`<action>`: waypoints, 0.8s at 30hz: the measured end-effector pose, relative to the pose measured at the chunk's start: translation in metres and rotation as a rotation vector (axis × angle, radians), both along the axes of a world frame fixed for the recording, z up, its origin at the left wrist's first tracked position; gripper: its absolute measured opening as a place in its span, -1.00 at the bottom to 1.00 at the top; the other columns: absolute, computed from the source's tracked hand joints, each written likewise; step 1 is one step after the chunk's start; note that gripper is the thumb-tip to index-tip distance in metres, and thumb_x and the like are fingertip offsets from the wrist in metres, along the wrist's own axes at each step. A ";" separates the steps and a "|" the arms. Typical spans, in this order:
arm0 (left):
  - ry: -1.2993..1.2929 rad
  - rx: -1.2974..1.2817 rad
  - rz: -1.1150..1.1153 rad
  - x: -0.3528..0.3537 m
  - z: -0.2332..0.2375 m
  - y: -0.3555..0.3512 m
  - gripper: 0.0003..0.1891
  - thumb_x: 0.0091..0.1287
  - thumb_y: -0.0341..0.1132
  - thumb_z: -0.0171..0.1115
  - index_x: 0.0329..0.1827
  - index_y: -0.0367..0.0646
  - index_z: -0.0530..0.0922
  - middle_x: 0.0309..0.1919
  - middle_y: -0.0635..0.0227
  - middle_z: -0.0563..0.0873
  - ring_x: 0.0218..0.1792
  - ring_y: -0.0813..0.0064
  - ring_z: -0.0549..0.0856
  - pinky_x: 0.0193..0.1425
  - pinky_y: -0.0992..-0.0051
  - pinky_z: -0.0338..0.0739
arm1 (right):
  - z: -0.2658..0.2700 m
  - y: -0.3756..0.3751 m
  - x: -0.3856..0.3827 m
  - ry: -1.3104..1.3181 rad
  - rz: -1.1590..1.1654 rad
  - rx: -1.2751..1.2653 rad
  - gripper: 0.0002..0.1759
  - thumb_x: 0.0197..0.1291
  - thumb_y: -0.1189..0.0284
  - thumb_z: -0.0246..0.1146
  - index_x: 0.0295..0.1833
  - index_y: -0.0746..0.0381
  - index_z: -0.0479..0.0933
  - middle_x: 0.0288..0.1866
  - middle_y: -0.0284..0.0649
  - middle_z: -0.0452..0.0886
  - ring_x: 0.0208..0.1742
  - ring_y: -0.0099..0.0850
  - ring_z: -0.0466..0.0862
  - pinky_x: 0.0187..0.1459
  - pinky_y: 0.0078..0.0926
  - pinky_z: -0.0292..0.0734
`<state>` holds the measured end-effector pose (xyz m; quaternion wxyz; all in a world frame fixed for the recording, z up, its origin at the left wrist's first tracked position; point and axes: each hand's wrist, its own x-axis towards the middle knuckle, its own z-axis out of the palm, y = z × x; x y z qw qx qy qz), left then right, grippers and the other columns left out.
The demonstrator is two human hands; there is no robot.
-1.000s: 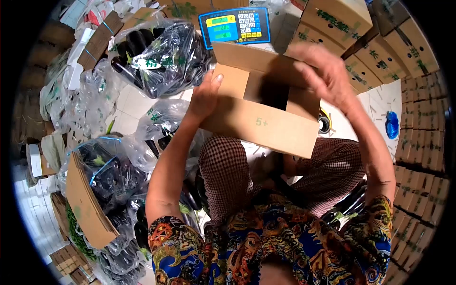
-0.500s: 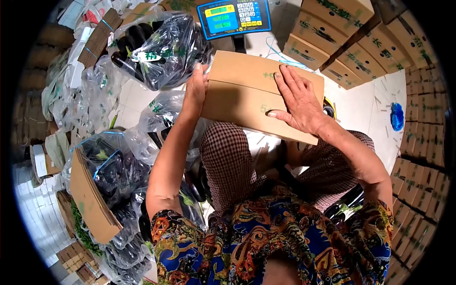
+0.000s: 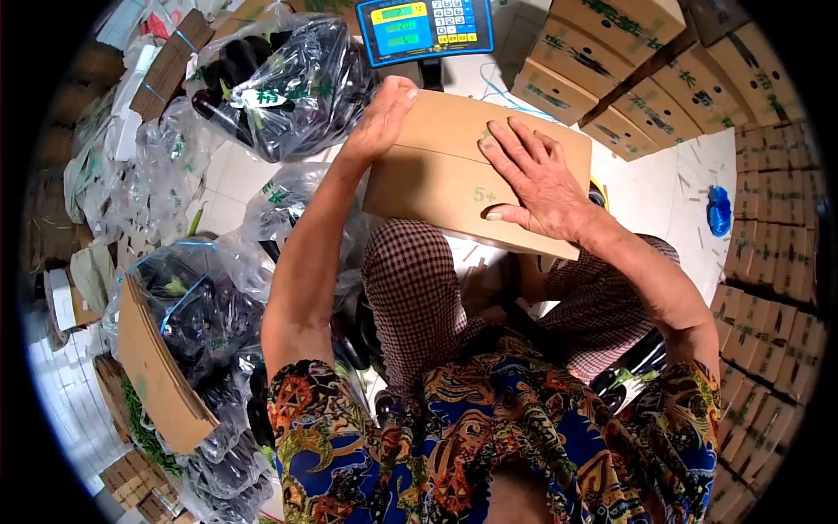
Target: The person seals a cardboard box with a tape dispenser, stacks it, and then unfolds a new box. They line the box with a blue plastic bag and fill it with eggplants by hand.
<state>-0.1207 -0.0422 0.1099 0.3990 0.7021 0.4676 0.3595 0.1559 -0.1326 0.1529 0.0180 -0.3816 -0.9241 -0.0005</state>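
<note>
Head view: left hand [image 3: 382, 120] has crept up the carton [image 3: 419, 183], grip unclear; splayed right hand [image 3: 543, 190] covers now-closed, green-stamped flaps [image 3: 449, 118].

Bright, pale tiled floor [image 3: 665, 203] beside stacked brown cartons [image 3: 764, 194]

Right hand [image 3: 543, 188] palm-down and splayed, left hand [image 3: 384, 118] farther forward.

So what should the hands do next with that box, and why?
I'd probably have the right hand press the flaps down harder, with the left hand steadying the corner. The box has its flaps meeting at a seam, but I see no tape across it, so they might pop up.
</note>
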 end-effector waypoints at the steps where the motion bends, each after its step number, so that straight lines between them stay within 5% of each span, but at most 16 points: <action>1: 0.025 0.035 0.031 0.004 0.004 0.000 -0.64 0.49 -0.08 -0.09 0.01 -0.24 0.40 -0.16 0.14 0.55 -0.08 0.30 0.52 0.11 0.36 0.39 | -0.001 0.000 0.000 0.039 0.007 0.015 -0.03 0.21 -0.33 -0.12 0.48 0.20 0.13 0.54 0.00 0.03 0.52 -0.01 0.04 0.37 0.03 0.04; 4: 0.119 0.083 0.084 0.001 -0.012 0.010 -0.67 0.47 -0.09 -0.07 0.01 -0.17 0.43 -0.19 0.09 0.59 -0.12 0.15 0.59 0.06 0.29 0.44 | -0.005 0.004 0.005 0.152 -0.031 -0.025 -0.09 0.24 -0.29 -0.09 0.46 0.20 0.17 0.53 0.01 0.07 0.51 0.00 0.07 0.34 0.04 0.08; 6: 0.134 0.085 0.102 -0.002 -0.017 0.012 -0.67 0.47 -0.09 -0.08 0.04 -0.15 0.44 -0.15 0.08 0.61 -0.08 0.12 0.61 0.07 0.28 0.44 | -0.015 0.013 0.012 0.118 -0.207 0.168 -0.17 0.31 -0.25 -0.14 0.43 0.17 0.22 0.48 0.03 0.17 0.48 -0.04 0.15 0.30 0.04 0.18; 8: 0.186 0.034 0.157 0.003 0.000 0.002 -0.66 0.47 -0.11 -0.10 0.08 -0.15 0.45 -0.09 0.07 0.61 -0.03 0.15 0.60 0.12 0.31 0.43 | -0.014 0.032 0.036 0.054 -0.374 0.059 -0.17 0.32 -0.25 -0.19 0.44 0.16 0.22 0.45 0.02 0.25 0.47 -0.04 0.20 0.29 0.04 0.22; 10: 0.186 -0.009 0.162 -0.002 -0.001 0.004 -0.65 0.47 -0.14 -0.08 0.09 -0.21 0.45 -0.08 0.20 0.59 0.00 0.39 0.53 0.19 0.44 0.36 | -0.001 0.045 0.072 0.033 -0.443 -0.114 -0.23 0.33 -0.20 -0.09 0.40 0.17 0.29 0.33 0.01 0.42 0.28 -0.06 0.46 0.23 -0.09 0.35; 14: 0.182 0.029 0.241 -0.007 -0.002 -0.001 -0.65 0.46 -0.12 -0.04 0.09 -0.20 0.47 -0.05 0.19 0.60 0.01 0.35 0.55 0.19 0.41 0.37 | 0.010 0.073 0.168 -0.007 -0.694 -0.490 -0.29 0.32 -0.14 0.02 0.25 0.26 0.44 0.12 0.12 0.57 0.13 0.02 0.58 0.16 -0.25 0.49; 15: 0.203 0.001 0.242 -0.005 0.001 -0.001 -0.64 0.46 -0.12 -0.04 0.09 -0.21 0.47 -0.04 0.21 0.60 0.02 0.37 0.54 0.20 0.42 0.36 | -0.024 0.071 0.203 0.161 -0.697 -0.373 -0.38 0.29 -0.02 0.14 0.20 0.28 0.49 0.13 0.11 0.58 0.15 0.00 0.58 0.15 -0.23 0.50; 20: 0.192 -0.089 0.273 0.000 0.011 -0.003 -0.62 0.46 -0.09 -0.02 0.11 -0.22 0.46 -0.02 0.27 0.57 0.04 0.40 0.50 0.23 0.44 0.32 | -0.177 0.026 0.292 0.177 -0.966 -0.432 -0.34 0.08 0.10 0.35 0.20 0.30 0.48 0.11 0.10 0.59 0.12 0.01 0.59 0.14 -0.22 0.51; 24: 0.221 -0.133 0.293 0.005 0.015 -0.001 -0.63 0.46 -0.12 0.00 0.12 -0.22 0.46 -0.03 0.28 0.55 0.03 0.41 0.49 0.23 0.45 0.30 | -0.232 -0.008 0.297 0.217 -1.272 -0.499 -0.25 -0.06 0.21 0.45 0.25 0.31 0.42 0.08 0.14 0.59 0.13 -0.03 0.60 0.15 -0.23 0.49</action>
